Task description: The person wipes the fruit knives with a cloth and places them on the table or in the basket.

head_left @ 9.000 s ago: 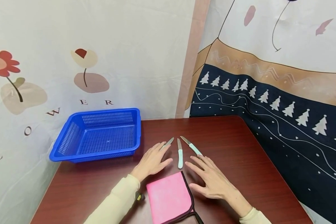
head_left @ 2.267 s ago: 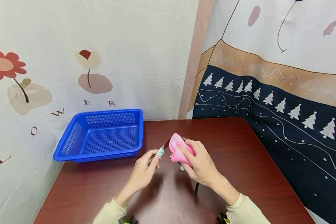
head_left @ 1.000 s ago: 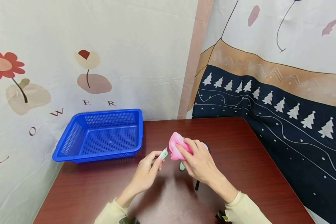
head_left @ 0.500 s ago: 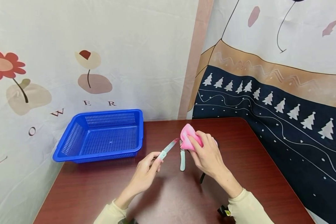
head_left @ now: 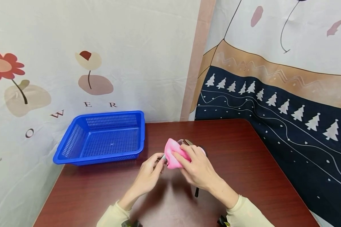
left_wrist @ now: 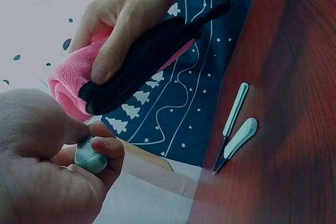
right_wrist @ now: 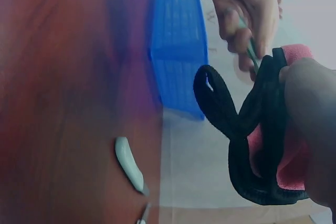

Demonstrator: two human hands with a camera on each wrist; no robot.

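My left hand (head_left: 147, 175) grips a knife by its pale green handle (left_wrist: 90, 157), the butt end poking out of the curled fingers in the left wrist view. Against that knife, my right hand (head_left: 201, 167) holds a folded pink cloth (head_left: 171, 149) with black edging and a black loop (right_wrist: 215, 95). The cloth covers the blade, which is hidden in the head view. Two more knives lie on the table, one knife (left_wrist: 235, 109) beside another knife (left_wrist: 242, 136) in the left wrist view; my right hand and the cloth mostly hide them from the head camera.
A blue plastic basket (head_left: 110, 156) with perforated walls stands at the back left of the reddish-brown table (head_left: 227, 135), overhanging its left edge. Printed fabric (head_left: 170, 63) hangs behind the table and along its right side.
Nine seconds ago both hands lay empty by three knives and the folded cloth. Since then, a knife and the cloth were picked up. Over the last second, the cloth moved off the blade rightward, then back over it.
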